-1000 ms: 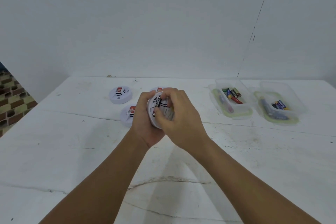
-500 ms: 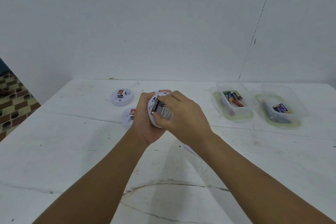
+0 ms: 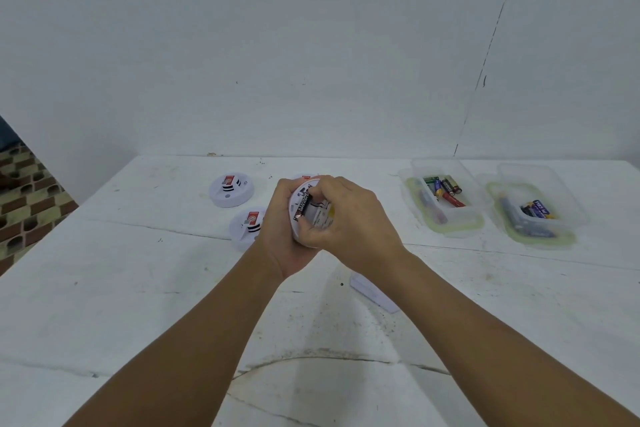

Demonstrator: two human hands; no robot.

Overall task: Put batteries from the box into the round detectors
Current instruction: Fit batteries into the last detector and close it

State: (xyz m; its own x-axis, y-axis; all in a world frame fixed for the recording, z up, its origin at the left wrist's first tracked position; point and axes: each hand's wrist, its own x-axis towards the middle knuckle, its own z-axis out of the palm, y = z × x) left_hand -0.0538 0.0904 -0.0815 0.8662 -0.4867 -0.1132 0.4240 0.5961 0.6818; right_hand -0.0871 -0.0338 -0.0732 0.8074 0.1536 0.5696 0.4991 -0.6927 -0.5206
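My left hand (image 3: 281, 239) grips a white round detector (image 3: 300, 198), tilted with its back toward me, above the table's middle. A dark battery (image 3: 303, 207) lies in its compartment. My right hand (image 3: 349, 222) curls over the detector's right side, fingers and thumb pressing at the battery. Two more round detectors sit on the table: one at the back left (image 3: 231, 190), one (image 3: 246, 225) partly behind my left wrist. The rim of a third (image 3: 303, 177) peeks out behind my hands. A clear box (image 3: 446, 222) with several batteries stands to the right.
A second clear box (image 3: 540, 236) with batteries stands further right, close to the first. A small white cover piece (image 3: 375, 295) lies on the white table (image 3: 138, 288) under my right forearm. The wall runs along the table's far edge; tiled floor shows at the left.
Both hands stay on the detector with only small shifts. My right fingers have worked down over the battery, which now sits lower in the compartment.
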